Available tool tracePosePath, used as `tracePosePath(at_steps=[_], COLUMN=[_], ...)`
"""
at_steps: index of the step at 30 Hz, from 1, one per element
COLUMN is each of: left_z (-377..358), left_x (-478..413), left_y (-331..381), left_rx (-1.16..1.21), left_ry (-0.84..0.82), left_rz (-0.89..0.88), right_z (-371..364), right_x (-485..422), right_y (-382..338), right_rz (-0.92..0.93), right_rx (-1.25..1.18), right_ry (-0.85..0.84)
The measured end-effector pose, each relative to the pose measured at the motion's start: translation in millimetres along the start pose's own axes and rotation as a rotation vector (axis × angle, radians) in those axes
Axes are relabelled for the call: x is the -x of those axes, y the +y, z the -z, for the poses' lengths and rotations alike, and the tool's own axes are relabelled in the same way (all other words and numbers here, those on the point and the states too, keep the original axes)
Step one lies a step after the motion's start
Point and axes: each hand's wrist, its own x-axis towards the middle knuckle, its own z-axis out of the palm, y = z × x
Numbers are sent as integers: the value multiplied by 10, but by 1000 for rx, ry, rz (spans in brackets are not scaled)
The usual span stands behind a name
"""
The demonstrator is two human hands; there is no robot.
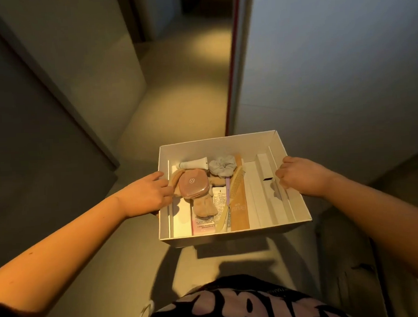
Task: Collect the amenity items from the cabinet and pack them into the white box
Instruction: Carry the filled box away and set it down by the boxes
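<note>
The open white cardboard box (231, 237) sits in the lower centre of the frame, held in the air. The left hand (147, 193) grips its left wall and the right hand (301, 175) curls over the right wall. It is probably light, with thin walls that flex, so hold both sides and keep it level. The loose rounded pink plastic case (192, 183), grey fabric scrunchie (221, 166) and tan comb (231, 196) could slide. The thumbs are hidden, perhaps underneath.

White box (233, 232), pink compact (193, 183), grey scrunchie (221, 165), tan comb (231, 196)
</note>
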Motion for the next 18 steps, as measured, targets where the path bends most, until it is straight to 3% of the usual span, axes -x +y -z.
tracePosePath(at_steps=[7,18], left_z=[-479,-473], left_x=[854,1516], left_y=[-225,-6], left_rx=[85,180], left_ry=[-163,-214], left_rz=[207,524], right_z=[627,1302], right_x=[-966,-1968], right_y=[-96,4], right_rz=[107,341], right_rx=[43,280], right_ry=[87,215])
